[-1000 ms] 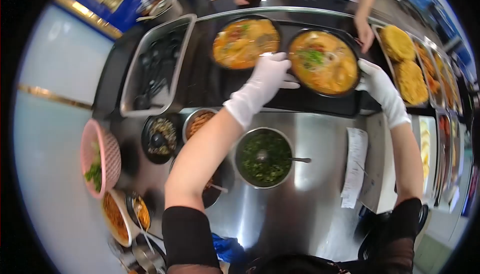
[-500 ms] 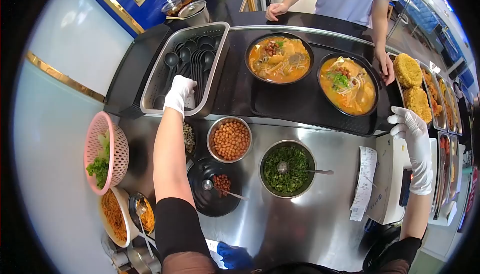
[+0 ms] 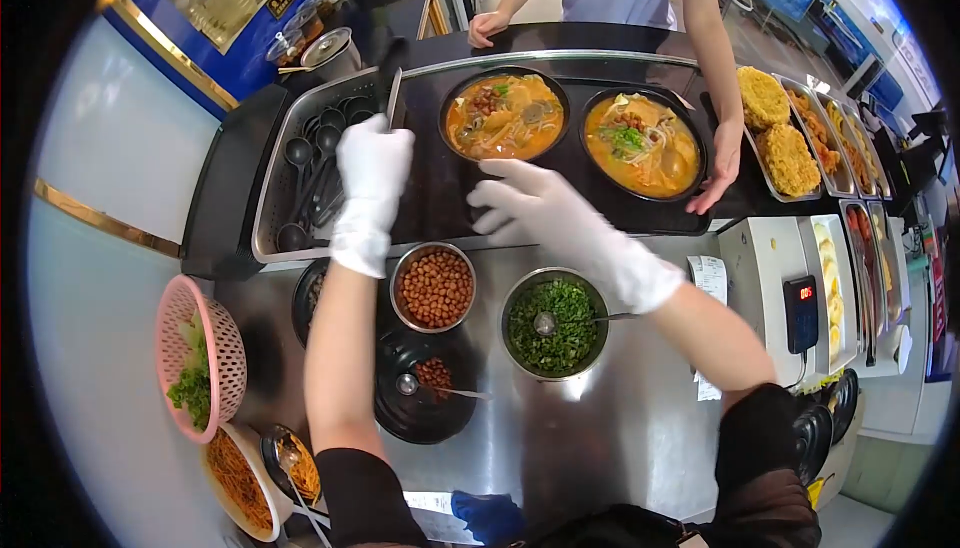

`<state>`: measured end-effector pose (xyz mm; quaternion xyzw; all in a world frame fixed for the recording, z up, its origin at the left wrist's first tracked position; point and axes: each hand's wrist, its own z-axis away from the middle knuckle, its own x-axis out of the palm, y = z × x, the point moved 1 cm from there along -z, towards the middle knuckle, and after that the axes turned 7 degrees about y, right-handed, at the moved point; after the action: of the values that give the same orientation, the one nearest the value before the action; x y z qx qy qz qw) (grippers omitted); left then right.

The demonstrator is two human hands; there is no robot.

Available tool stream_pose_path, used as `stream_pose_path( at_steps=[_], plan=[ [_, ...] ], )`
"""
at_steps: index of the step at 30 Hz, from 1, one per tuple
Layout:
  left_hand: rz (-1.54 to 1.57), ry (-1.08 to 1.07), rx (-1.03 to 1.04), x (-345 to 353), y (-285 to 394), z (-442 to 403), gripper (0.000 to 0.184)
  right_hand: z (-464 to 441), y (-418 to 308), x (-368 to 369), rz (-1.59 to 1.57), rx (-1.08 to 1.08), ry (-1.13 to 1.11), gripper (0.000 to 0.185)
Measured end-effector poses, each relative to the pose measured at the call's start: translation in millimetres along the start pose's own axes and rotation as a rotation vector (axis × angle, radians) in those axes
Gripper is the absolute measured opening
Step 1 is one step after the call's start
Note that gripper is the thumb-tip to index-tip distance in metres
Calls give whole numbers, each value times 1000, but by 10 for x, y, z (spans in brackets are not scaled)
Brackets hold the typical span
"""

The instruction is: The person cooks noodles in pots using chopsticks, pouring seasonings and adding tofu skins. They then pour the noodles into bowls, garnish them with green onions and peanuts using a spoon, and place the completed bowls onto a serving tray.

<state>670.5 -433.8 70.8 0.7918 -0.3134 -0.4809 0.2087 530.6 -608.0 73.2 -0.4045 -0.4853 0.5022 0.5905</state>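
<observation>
My gloved left hand (image 3: 375, 163) is closed around a black spoon (image 3: 392, 60), raised above the right side of a perforated metal bin (image 3: 270, 218). Several more black spoons (image 3: 298, 152) lie in that bin. My gloved right hand (image 3: 530, 203) is over the near edge of a black serving tray (image 3: 625, 216), fingers apart and holding nothing. On the tray stand two black bowls of noodle soup, a left bowl (image 3: 505, 116) and a right bowl (image 3: 645, 146). Part of the tray's front edge is hidden behind my right hand and forearm.
Below my hands are a bowl of peanuts (image 3: 435, 288), a bowl of chopped greens (image 3: 553, 323) and a black plate (image 3: 425, 423). Another person's hand (image 3: 718, 168) is at the tray's right end. Fried food trays (image 3: 790, 163) stand at right, a pink basket (image 3: 228, 348) at left.
My left hand has come up out of the bin with a black spoon. My right hand has swung left from the tray's right end to its front. The view has shifted slightly.
</observation>
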Motion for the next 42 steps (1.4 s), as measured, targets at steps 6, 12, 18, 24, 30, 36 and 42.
stream_pose_path(
  at_steps=[6,12,18,24,30,36,42],
  plan=[
    [-256,-166,-77,658,293,121,18,-565,412,258,3,-69,99,21],
    [-203,-209,-59,511,362,157,63,-604,549,119,-216,114,292,13],
    [-356,96,-137,-124,-816,-43,39,-538,567,-239,-21,170,367,16],
    [-283,-476,-595,-105,-1941,-150,36,-444,453,-293,-9,218,329,30],
    [-324,-460,-688,79,-1610,-226,28,17,383,-428,271,-17,506,47],
    [-554,-395,193,41,-2650,-581,23,482,210,-389,242,-385,478,32],
    [921,-394,-525,-553,-37,322,19,570,205,-72,-86,-100,54,38]
  ],
)
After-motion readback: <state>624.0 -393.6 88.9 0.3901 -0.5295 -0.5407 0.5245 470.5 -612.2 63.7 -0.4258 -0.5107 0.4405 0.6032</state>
